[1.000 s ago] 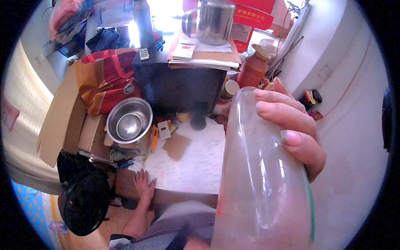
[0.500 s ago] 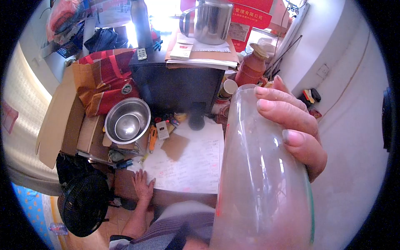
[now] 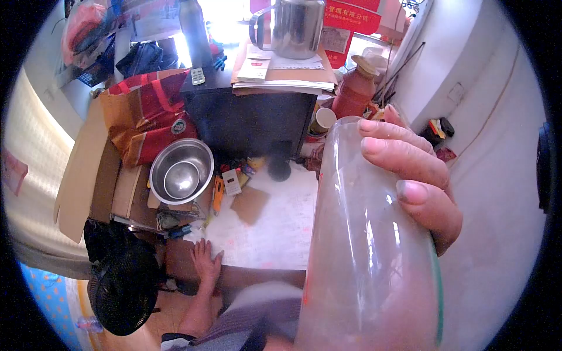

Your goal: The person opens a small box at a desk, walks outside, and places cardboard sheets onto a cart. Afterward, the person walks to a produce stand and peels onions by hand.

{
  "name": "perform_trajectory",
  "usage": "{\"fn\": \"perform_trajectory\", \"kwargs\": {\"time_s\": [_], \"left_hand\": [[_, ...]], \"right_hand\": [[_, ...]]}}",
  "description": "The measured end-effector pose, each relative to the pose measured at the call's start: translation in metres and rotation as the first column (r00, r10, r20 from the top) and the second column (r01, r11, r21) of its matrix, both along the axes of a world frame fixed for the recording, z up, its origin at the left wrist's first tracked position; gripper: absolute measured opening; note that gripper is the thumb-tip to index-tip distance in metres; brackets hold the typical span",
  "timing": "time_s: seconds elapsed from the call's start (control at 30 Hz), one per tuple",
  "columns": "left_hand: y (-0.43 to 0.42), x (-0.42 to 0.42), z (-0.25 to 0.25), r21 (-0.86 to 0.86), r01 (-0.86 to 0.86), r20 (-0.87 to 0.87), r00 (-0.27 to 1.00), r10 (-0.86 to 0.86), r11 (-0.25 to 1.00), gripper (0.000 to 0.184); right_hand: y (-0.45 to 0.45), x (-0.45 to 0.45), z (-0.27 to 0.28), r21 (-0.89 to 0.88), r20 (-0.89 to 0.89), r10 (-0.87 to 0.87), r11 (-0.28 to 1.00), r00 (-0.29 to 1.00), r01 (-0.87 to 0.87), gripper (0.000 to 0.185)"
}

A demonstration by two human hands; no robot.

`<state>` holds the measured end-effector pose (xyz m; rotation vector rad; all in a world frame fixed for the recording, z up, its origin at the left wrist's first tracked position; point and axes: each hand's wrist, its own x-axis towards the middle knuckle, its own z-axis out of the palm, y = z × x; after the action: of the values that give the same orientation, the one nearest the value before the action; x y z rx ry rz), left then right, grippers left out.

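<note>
Very close to the camera, a clear see-through bottle [image 3: 369,234] fills the lower right, with its narrower-looking end pointing up and away. My right hand [image 3: 415,175] is wrapped round its right side; several fingertips show on the near face. The bottle's lower end runs out of the picture. Down at the desk's front edge, my left hand [image 3: 206,260] lies flat with fingers spread, beside written white paper sheets [image 3: 269,228]. Nothing is in that hand. A brown square piece [image 3: 250,205] lies on the paper.
A steel bowl [image 3: 182,171] stands left of the paper, near an orange box cutter [image 3: 218,195]. Behind are a dark monitor [image 3: 246,123], a steel mug [image 3: 297,29] on papers and a red bag [image 3: 149,117]. A black fan [image 3: 123,286] stands lower left.
The view has shifted slightly, so the desk things sit a little further right. My right hand stays round the bottle, and my left hand still lies on the desk edge.
</note>
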<state>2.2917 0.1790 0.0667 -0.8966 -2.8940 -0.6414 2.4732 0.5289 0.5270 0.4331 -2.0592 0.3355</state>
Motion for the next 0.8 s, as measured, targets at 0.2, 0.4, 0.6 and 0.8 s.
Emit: {"fn": "perform_trajectory", "kwargs": {"time_s": [0.2, 0.4, 0.6, 0.8], "left_hand": [[-0.002, 0.002, -0.006, 0.006, 0.008, -0.034, 0.999, -0.008, 1.0, 0.065], [0.002, 0.002, 0.0, 0.011, -0.019, 0.028, 0.999, 0.019, 1.0, 0.065], [0.001, 0.002, -0.001, 0.016, -0.015, 0.019, 1.0, 0.014, 1.0, 0.065], [0.002, 0.002, 0.0, -0.005, -0.012, 0.012, 1.0, 0.012, 1.0, 0.065]], "right_hand": [[0.0, 0.0, -0.003, -0.003, -0.016, 0.003, 1.0, 1.0, -0.003, 0.063], [-0.003, 0.002, -0.002, -0.026, -0.016, -0.026, 0.999, 1.0, 0.026, 0.065], [0.001, 0.003, -0.003, 0.007, -0.017, -0.042, 0.999, 0.999, 0.042, 0.064], [0.003, 0.004, -0.002, 0.006, -0.026, -0.033, 0.999, 0.999, 0.033, 0.061]]}}
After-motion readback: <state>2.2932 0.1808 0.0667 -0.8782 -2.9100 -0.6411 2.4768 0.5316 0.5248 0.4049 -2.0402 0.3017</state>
